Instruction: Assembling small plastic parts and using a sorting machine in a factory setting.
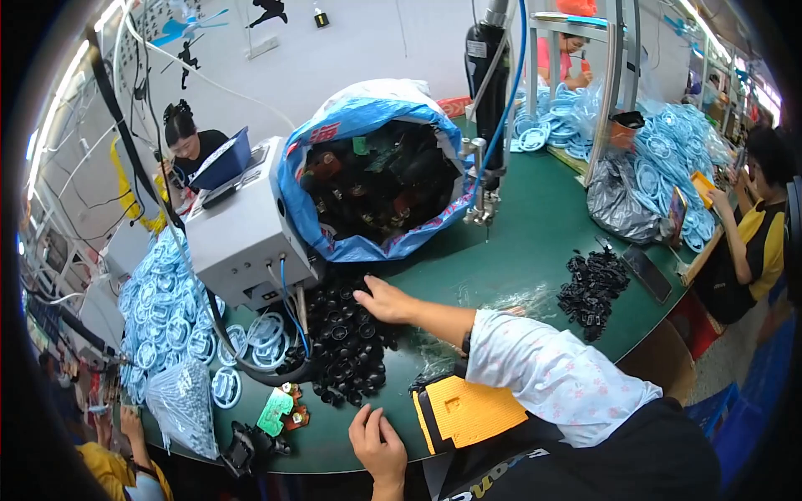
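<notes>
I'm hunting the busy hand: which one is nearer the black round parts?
Right. The right hand touches the black round parts; the left hand rests apart, at the table's near edge.

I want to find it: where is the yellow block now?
In the head view, the yellow block lies at the table's near edge, between the left hand and the right forearm.

Small round black caps [347, 338] — dozens, glossy, jumbled — lie heaped on the green table beside the grey machine.

Green workbench [535, 242], curved front edge. It bore a grey machine box [242, 225], an open blue sack of dark parts [376, 179], a heap of black round caps [347, 334] and a smaller black pile [593, 284]. Coiled pale-blue cables [167, 309], a yellow fixture [468, 413] and a green circuit board [276, 411] lay there too.
</notes>
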`<state>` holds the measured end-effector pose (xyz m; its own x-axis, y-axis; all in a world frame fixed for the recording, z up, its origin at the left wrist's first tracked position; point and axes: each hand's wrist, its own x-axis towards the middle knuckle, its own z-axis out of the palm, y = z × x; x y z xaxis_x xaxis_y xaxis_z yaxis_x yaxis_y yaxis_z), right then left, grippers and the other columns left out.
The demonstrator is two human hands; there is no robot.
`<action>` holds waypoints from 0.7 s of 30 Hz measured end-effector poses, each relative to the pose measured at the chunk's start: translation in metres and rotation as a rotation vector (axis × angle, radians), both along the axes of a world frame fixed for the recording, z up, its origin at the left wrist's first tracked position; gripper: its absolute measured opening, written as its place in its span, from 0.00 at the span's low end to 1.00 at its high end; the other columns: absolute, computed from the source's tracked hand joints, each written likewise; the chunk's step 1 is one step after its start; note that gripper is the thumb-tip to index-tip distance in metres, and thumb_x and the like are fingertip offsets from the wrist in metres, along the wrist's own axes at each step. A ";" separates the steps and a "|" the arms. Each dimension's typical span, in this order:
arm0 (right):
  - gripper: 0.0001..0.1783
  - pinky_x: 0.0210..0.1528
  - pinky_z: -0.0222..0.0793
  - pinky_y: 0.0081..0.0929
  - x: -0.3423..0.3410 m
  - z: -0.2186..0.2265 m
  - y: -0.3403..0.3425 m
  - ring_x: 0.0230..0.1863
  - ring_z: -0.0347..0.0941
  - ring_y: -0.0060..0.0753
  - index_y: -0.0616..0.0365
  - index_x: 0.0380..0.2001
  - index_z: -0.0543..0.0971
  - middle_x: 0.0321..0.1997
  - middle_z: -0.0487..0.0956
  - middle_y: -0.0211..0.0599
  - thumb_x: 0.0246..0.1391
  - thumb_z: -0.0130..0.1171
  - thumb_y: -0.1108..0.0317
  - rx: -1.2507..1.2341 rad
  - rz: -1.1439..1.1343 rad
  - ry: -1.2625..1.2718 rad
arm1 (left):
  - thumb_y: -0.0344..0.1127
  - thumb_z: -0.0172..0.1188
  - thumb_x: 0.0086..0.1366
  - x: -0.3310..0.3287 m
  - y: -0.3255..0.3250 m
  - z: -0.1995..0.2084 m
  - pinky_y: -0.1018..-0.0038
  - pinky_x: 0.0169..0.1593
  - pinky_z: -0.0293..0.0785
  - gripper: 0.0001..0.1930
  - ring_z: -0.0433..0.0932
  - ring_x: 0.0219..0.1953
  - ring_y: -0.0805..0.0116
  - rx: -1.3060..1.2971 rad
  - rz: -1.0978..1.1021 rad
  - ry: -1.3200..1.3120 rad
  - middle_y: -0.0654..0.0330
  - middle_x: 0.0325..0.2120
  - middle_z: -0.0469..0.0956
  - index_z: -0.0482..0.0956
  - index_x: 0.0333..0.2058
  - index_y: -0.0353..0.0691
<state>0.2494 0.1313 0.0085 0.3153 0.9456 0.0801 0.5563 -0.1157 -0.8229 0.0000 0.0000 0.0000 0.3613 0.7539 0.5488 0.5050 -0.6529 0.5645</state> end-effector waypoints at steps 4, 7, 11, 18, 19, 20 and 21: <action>0.35 0.64 0.46 0.36 -0.011 0.032 -0.101 0.65 0.48 0.55 0.74 0.56 0.56 0.62 0.54 0.63 0.59 0.41 0.51 0.120 0.144 -0.168 | 0.22 0.54 0.53 0.009 -0.039 -0.002 0.67 0.43 0.69 0.07 0.73 0.40 0.53 -0.079 0.055 -0.033 0.50 0.39 0.73 0.77 0.33 0.32; 0.26 0.62 0.52 0.36 -0.009 0.052 -0.169 0.63 0.53 0.52 0.67 0.53 0.64 0.61 0.57 0.56 0.57 0.48 0.59 0.197 0.302 -0.317 | 0.21 0.55 0.52 0.001 -0.012 0.005 0.67 0.43 0.70 0.07 0.73 0.40 0.53 -0.060 0.030 -0.016 0.50 0.38 0.74 0.77 0.32 0.32; 0.20 0.59 0.58 0.36 -0.006 0.050 -0.248 0.61 0.59 0.50 0.66 0.46 0.71 0.59 0.63 0.52 0.53 0.54 0.64 0.184 0.412 -0.375 | 0.20 0.54 0.52 0.004 -0.010 0.011 0.67 0.42 0.69 0.08 0.73 0.37 0.53 -0.059 0.007 -0.031 0.50 0.36 0.74 0.77 0.32 0.32; 0.18 0.55 0.65 0.33 -0.018 0.034 -0.262 0.56 0.65 0.45 0.67 0.42 0.74 0.53 0.69 0.46 0.50 0.57 0.66 0.142 0.344 -0.333 | 0.19 0.55 0.53 0.008 -0.008 0.033 0.66 0.43 0.70 0.08 0.73 0.38 0.50 -0.025 -0.028 -0.022 0.48 0.37 0.75 0.76 0.34 0.31; 0.18 0.55 0.65 0.33 -0.017 0.033 -0.261 0.56 0.65 0.45 0.67 0.42 0.74 0.53 0.69 0.46 0.50 0.57 0.66 0.139 0.350 -0.327 | 0.19 0.55 0.53 0.009 -0.006 0.032 0.66 0.42 0.70 0.08 0.74 0.37 0.50 -0.022 -0.025 -0.014 0.48 0.36 0.75 0.76 0.33 0.30; 0.17 0.54 0.65 0.33 -0.016 0.032 -0.261 0.55 0.66 0.44 0.67 0.41 0.74 0.52 0.69 0.45 0.50 0.57 0.66 0.135 0.350 -0.313 | 0.19 0.55 0.53 0.010 -0.005 0.032 0.66 0.41 0.71 0.08 0.74 0.36 0.50 -0.019 -0.023 -0.006 0.48 0.36 0.75 0.76 0.33 0.30; 0.17 0.54 0.65 0.32 -0.015 0.032 -0.261 0.55 0.66 0.43 0.66 0.41 0.75 0.52 0.70 0.44 0.49 0.58 0.67 0.132 0.346 -0.301 | 0.19 0.55 0.53 0.011 -0.004 0.032 0.66 0.41 0.71 0.07 0.74 0.36 0.50 -0.014 -0.024 0.001 0.47 0.35 0.75 0.76 0.32 0.29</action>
<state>0.2348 -0.1296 0.0404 -0.0719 0.9666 0.2459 0.7594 0.2129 -0.6148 0.0114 -0.0040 0.0321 0.3796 0.7529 0.5377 0.4900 -0.6566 0.5734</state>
